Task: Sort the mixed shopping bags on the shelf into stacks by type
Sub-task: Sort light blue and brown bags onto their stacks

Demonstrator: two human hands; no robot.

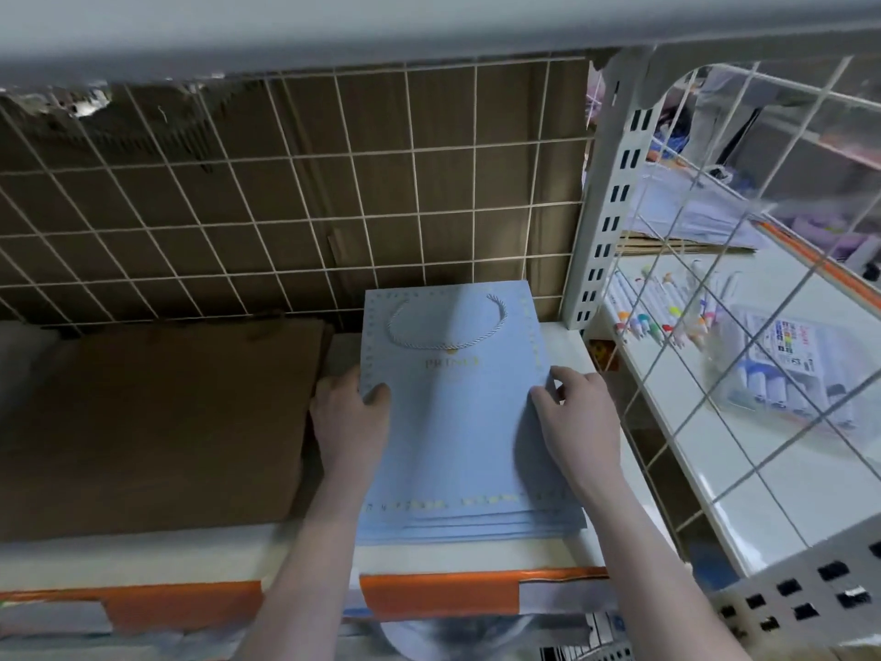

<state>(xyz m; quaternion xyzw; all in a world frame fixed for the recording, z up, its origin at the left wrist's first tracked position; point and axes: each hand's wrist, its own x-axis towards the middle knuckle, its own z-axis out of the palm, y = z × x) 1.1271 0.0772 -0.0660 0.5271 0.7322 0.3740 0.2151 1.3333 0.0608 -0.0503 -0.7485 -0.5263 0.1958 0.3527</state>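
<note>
A stack of flat pale-blue paper shopping bags [457, 422] is gripped at both side edges on the white shelf [429, 558]: the left hand [350, 422] with thumb on top and fingers curled under, the right hand [574, 412] with bent fingertips pinching the edge. A white rope handle [445, 326] and gold lettering are seen on the top bag. Flat brown paper bags [157, 422] are stacked just beside, to the left.

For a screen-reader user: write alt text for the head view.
Both hands hold a stack of light blue paper gift bags flat on a white shelf, the left hand at its left edge and the right hand at its right. Flat brown bags lie beside it; markers sit beyond a wire divider.
</note>
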